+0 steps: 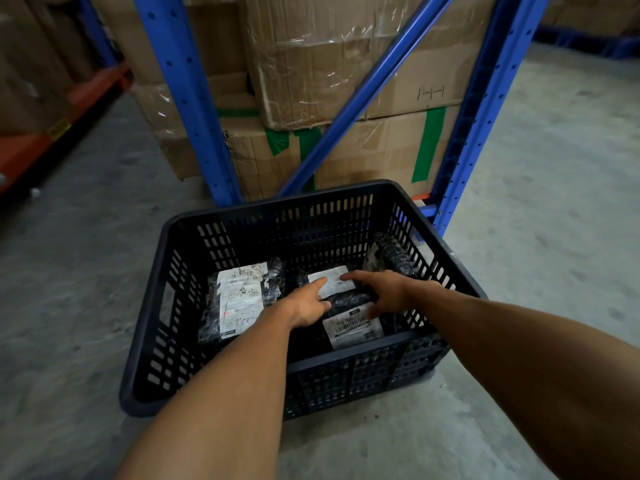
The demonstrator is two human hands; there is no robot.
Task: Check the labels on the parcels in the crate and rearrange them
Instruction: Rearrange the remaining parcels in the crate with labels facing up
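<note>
A black slotted plastic crate (221, 348) stands on the concrete floor and holds several black-wrapped parcels with white labels. One large parcel (239, 299) lies flat at the left. In the middle, a labelled parcel (330, 277) lies at the back and another labelled parcel (353, 329) lies in front of it. A further parcel (391, 252) leans against the right wall. My left hand (306, 304) and my right hand (381, 294) both reach in, fingers spread, resting on the two middle parcels. Whether either hand grips one is unclear.
Blue rack uprights (194, 109) and a diagonal brace (367, 95) rise just behind the crate, with taped cardboard boxes (346, 64) stacked inside. An orange rack beam (45, 140) runs at the left. Bare concrete floor (554, 202) surrounds the crate.
</note>
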